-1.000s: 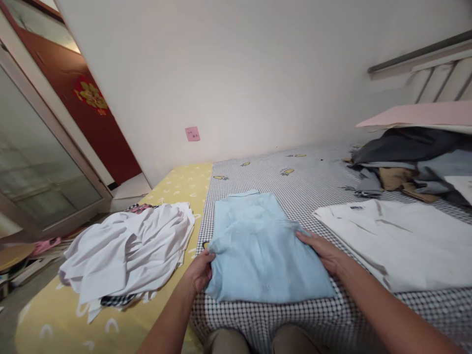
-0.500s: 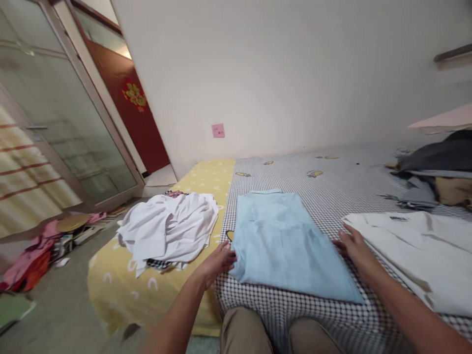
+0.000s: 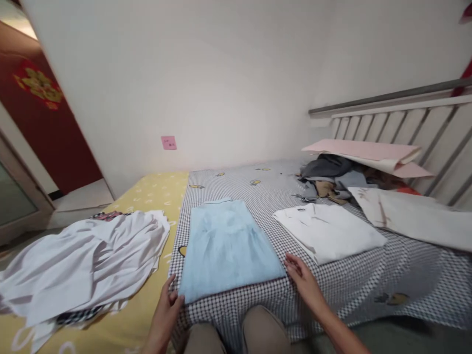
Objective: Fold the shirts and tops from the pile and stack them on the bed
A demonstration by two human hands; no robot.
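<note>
Both grips are off the blue shirt (image 3: 229,253), now lying flatter, seemingly settled, between the left hand (image 3: 165,310), fingers parted and perhaps grazing its corner, and the right hand (image 3: 303,281), loosely spread just beside.

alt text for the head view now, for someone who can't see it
Folded light-blue shirt on a checked sheet, left hand and right hand by its near corners. Rumpled white clothes lie to the left, a folded white shirt to the right.
</note>
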